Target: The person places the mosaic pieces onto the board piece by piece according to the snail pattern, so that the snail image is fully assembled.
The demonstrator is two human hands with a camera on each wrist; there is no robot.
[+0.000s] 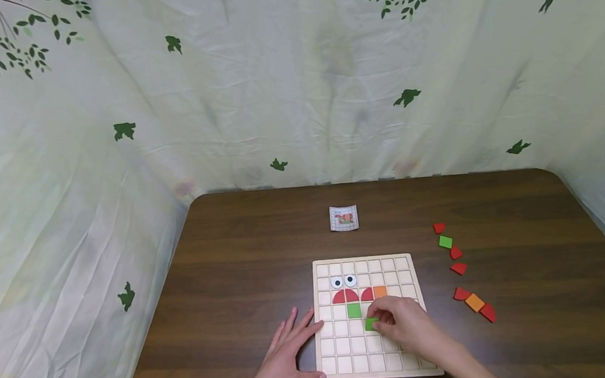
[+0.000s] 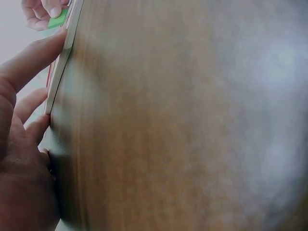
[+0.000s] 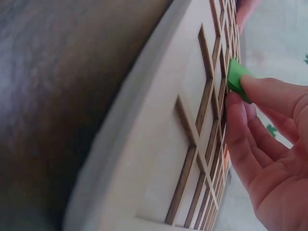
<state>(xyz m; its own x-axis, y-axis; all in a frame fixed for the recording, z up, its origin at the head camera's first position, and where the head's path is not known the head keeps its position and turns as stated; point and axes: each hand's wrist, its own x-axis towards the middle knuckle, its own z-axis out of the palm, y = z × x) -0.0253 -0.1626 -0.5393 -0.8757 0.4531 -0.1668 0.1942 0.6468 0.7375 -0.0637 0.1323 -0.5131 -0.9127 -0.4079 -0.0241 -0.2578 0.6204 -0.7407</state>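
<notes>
My right hand (image 1: 408, 325) pinches a green square tile (image 1: 370, 324) between thumb and fingers, low over the middle of a wooden grid board (image 1: 381, 375). In the right wrist view the same tile (image 3: 235, 79) looks tilted against the grid strips. My left hand (image 1: 287, 359) has its fingers spread, with fingertips and thumb at the board's left edge. Set in the board's cells are two eye discs (image 1: 343, 281), red quarter-round tiles (image 1: 346, 296), an orange square (image 1: 380, 292) and another green square (image 1: 354, 310). My right hand covers part of the cells.
Right of the board, loose tiles lie in a curved line: several red quarter-rounds (image 1: 458, 269), a green square (image 1: 445, 241) and an orange square (image 1: 474, 302). A small picture card (image 1: 344, 219) lies behind the board on the brown table (image 1: 243, 246). A leaf-print curtain (image 1: 296, 96) hangs behind.
</notes>
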